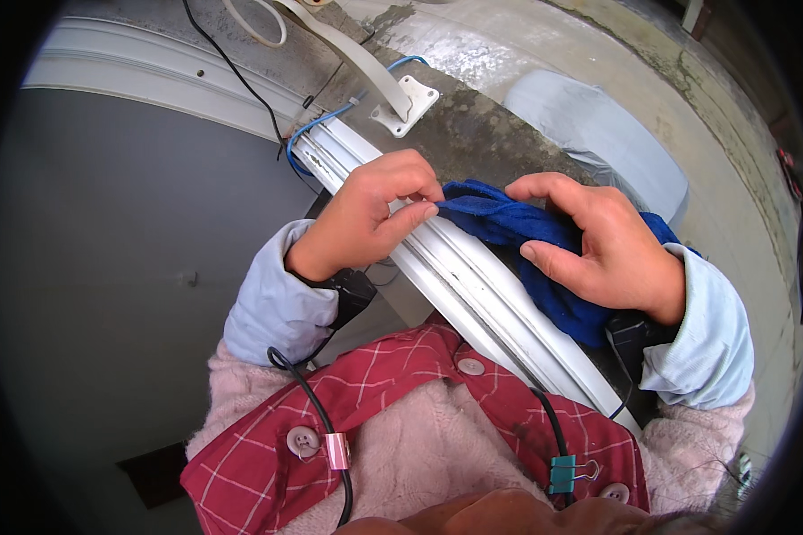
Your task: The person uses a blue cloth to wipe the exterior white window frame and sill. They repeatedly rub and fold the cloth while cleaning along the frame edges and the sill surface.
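A blue cloth (555,287) lies bunched over the outer ledge beside a white window-frame track (468,274). My left hand (381,207) pinches the cloth's left corner between thumb and forefinger, above the track. Over the cloth's middle, my right hand (589,247) is curved with thumb and fingers apart; whether its hidden fingers touch the cloth, I cannot tell. Part of the cloth shows beyond the right wrist.
A white metal bracket (405,107) is fixed to the concrete ledge (495,127). A blue cable (318,120) and a black cable (241,77) run near the frame's corner. Outside, below, a grey-covered object (595,127) stands on the concrete ground.
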### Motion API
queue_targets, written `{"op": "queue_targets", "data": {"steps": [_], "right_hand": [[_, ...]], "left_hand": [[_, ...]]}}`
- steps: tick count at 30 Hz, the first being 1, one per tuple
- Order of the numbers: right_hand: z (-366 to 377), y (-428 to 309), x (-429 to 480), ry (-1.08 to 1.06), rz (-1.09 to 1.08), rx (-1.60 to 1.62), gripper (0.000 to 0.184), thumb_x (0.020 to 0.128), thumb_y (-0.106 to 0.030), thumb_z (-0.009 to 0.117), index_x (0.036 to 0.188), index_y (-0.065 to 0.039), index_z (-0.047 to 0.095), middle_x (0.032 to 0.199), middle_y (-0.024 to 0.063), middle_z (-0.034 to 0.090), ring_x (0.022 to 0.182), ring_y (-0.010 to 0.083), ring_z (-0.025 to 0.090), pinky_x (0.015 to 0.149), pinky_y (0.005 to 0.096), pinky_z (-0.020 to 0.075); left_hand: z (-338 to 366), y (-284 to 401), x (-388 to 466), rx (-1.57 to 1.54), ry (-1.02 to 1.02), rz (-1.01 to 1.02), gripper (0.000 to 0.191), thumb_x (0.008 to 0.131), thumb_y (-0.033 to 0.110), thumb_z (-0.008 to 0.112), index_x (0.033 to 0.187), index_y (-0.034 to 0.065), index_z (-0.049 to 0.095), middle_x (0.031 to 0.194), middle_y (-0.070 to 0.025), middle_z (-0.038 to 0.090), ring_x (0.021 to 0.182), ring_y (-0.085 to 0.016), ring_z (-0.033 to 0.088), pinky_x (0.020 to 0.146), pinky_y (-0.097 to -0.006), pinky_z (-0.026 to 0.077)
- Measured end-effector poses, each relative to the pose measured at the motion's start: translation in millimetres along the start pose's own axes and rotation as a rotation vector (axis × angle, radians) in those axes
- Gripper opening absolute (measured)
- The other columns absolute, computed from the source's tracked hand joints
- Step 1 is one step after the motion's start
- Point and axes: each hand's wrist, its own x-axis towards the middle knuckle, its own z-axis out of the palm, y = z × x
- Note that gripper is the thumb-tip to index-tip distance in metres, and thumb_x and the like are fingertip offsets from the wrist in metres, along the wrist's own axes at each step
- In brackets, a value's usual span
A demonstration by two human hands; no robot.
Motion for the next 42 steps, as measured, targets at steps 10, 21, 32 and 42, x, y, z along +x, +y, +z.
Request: {"op": "queue_targets", "data": {"steps": [10, 21, 32, 42], "right_hand": [[-3.3, -1.2, 0.5, -0.182, 0.081, -0.158, 0.038, 0.08, -0.016, 0.071, 0.114, -0.003, 0.062, 0.087, 0.0207, 0.069, 0.082, 0.0405, 0.066, 0.072, 0.0478, 0.0525], [-1.3, 4.9, 0.6, -0.205, 0.068, -0.207, 0.038, 0.08, -0.014, 0.072, 0.115, -0.004, 0.062, 0.09, 0.0197, 0.068, 0.078, 0.0392, 0.066, 0.069, 0.0456, 0.0513], [5.6, 10.8, 1.9, -0.166, 0.065, -0.208, 0.031, 0.081, -0.017, 0.067, 0.108, -0.002, 0.065, 0.084, 0.0217, 0.069, 0.082, 0.0404, 0.067, 0.074, 0.0489, 0.0529], [7.5, 12.2, 3.6, -0.166, 0.065, -0.216, 0.029, 0.08, -0.017, 0.065, 0.104, -0.002, 0.066, 0.083, 0.0228, 0.069, 0.08, 0.0408, 0.067, 0.074, 0.0492, 0.0528]], "left_hand": [[8.9, 0.9, -7.7, 0.047, -0.226, -0.001, 0.009, 0.081, 0.005, 0.072, 0.087, 0.001, 0.067, 0.084, -0.0108, 0.058, 0.08, -0.028, 0.057, 0.071, -0.0365, 0.046], [7.3, 22.0, -3.9, 0.184, -0.332, 0.048, 0.015, 0.083, 0.018, 0.073, 0.086, 0.0031, 0.073, 0.079, -0.009, 0.055, 0.077, -0.028, 0.057, 0.067, -0.0381, 0.045], [14.0, 19.3, 1.4, 0.17, -0.48, -0.099, 0.012, 0.085, 0.013, 0.069, 0.084, 0.002, 0.064, 0.082, -0.0125, 0.058, 0.076, -0.034, 0.058, 0.066, -0.0406, 0.046], [20.6, 19.6, -1.3, 0.091, -0.432, -0.208, 0.009, 0.083, 0.007, 0.07, 0.082, 0.0014, 0.063, 0.079, -0.0107, 0.056, 0.073, -0.029, 0.057, 0.064, -0.0368, 0.043]]}}
